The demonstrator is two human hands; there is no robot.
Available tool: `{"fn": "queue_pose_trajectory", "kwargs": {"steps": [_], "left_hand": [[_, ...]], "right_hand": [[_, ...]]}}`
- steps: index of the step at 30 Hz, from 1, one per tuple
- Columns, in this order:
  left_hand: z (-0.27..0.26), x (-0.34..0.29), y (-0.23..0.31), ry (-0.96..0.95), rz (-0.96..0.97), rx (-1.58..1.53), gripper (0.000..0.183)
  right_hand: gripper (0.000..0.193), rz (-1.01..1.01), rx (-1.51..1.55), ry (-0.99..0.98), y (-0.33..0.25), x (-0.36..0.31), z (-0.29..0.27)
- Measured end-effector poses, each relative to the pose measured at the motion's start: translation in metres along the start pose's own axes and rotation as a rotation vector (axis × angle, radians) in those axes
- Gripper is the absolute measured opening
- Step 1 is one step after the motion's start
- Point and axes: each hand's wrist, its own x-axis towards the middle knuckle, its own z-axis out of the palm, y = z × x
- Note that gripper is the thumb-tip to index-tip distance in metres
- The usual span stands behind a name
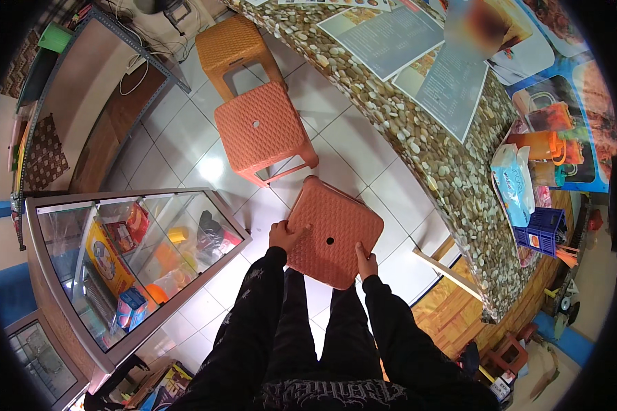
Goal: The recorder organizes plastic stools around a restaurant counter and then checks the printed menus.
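Observation:
A reddish-brown plastic stool (332, 216) with a woven-pattern seat and a dark hole in its middle is held in front of my legs. My left hand (289, 236) grips its left edge, the fingers over the seat's rim. On the right, my right hand (366, 261) clasps the near right edge with the thumb on top. Just beyond stands an orange-pink stool (257, 130) of similar make on the tiled floor. Behind that one is a mustard-brown stool (232, 46). The legs of the held stool are mostly hidden beneath its seat.
A glass display case (164, 198) with packages inside stands at the left. Along the right runs a pebble-patterned counter (418, 161) bearing menu sheets (452, 89), a tissue pack (513, 183) and a blue basket (540, 231). White floor tiles (349, 147) lie between them.

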Motion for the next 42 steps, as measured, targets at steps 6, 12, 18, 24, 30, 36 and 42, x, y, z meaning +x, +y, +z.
{"fn": "queue_pose_trajectory", "kwargs": {"steps": [6,12,18,24,30,36,42], "left_hand": [[-0.011,0.004,-0.026,-0.113,-0.128,0.023,0.095],[-0.005,-0.02,0.0,0.108,-0.099,0.108,0.094],[-0.017,-0.046,0.022,0.187,-0.112,0.119,0.085],[-0.026,-0.045,0.013,0.175,-0.044,0.011,0.083],[-0.035,-0.031,0.024,0.045,-0.014,-0.026,0.088],[-0.046,-0.006,0.019,0.023,0.051,0.078,0.093],[-0.051,0.022,0.026,-0.045,0.101,0.246,0.093]], "right_hand": [[0.11,0.176,0.379,0.021,0.008,-0.039,0.036],[0.109,0.177,0.171,0.075,-0.004,-0.041,0.027],[0.1,0.142,0.145,0.325,-0.013,-0.068,0.026],[0.096,0.149,0.531,0.229,-0.007,-0.083,0.027],[0.102,0.129,0.87,0.09,-0.001,-0.084,0.023],[0.109,0.154,0.646,-0.052,-0.001,-0.088,0.032],[0.097,0.236,0.382,-0.137,0.027,-0.072,0.032]]}}
